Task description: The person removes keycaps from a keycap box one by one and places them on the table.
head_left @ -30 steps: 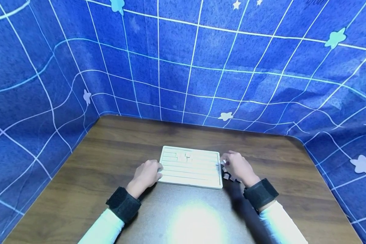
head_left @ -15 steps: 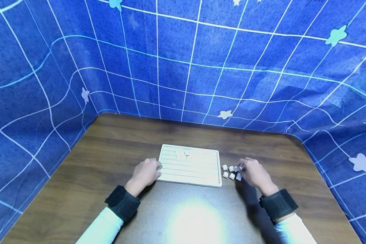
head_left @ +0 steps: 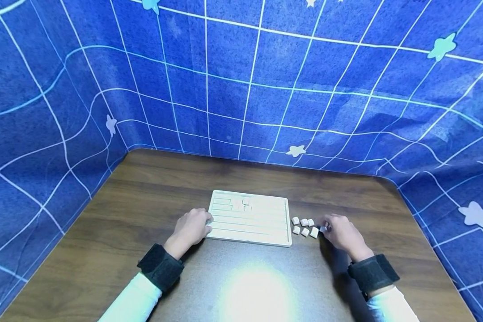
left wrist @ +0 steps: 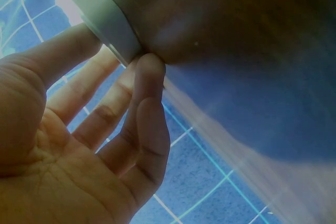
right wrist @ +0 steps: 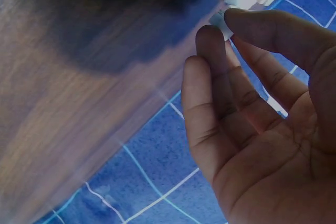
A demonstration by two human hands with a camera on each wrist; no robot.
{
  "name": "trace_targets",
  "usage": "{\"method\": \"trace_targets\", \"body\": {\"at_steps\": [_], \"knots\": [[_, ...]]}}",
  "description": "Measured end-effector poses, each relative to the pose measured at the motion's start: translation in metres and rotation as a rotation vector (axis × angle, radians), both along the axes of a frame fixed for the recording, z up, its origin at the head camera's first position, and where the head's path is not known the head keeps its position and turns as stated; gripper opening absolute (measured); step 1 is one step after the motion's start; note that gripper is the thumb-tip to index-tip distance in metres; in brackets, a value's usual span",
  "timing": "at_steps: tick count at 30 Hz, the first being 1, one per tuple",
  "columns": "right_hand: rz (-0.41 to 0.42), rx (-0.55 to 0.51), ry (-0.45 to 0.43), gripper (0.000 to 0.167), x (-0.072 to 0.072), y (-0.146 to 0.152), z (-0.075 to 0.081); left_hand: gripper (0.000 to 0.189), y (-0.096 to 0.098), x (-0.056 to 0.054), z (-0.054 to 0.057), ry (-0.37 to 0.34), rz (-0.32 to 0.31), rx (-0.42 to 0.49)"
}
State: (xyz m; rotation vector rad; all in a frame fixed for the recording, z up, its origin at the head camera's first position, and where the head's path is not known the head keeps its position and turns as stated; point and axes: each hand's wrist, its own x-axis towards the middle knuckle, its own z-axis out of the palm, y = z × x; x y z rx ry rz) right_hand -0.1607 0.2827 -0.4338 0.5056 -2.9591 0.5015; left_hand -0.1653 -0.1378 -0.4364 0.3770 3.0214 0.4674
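Observation:
A flat white tray (head_left: 249,223) with raised rows lies on the table, a few small white pieces (head_left: 245,202) sitting in its upper part. At its left edge, my left hand (head_left: 190,228) grips the rim; in the left wrist view the thumb lies on one side of the tray's corner (left wrist: 113,27) and fingertips on the other. My right hand (head_left: 342,232), to the right of the tray, pinches a small white block (right wrist: 220,23) between thumb and fingers. Several similar white blocks (head_left: 305,232) stand in two short rows between the tray and this hand.
The brown wooden table (head_left: 165,179) ends at a blue cloth (head_left: 225,103) with a white grid and stars, which hangs behind and at both sides. A bright glare (head_left: 257,290) covers the front middle of the tabletop.
My right hand has moved rightward, away from the tray's right edge, past the loose blocks to their right end. More of the blocks now show. The left hand stays at the tray's left edge.

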Motion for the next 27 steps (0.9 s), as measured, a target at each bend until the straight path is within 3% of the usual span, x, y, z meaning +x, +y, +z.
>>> {"method": "trace_targets", "body": {"at_steps": [18, 27], "knots": [[-0.067, 0.040, -0.099, 0.017, 0.000, 0.000, 0.001, 0.021, 0.000, 0.000, 0.001, -0.012, 0.004, 0.003], [-0.058, 0.035, -0.057, 0.019, -0.002, -0.002, 0.009, 0.020, 0.001, 0.000, 0.002, -0.024, 0.006, -0.017]]}}
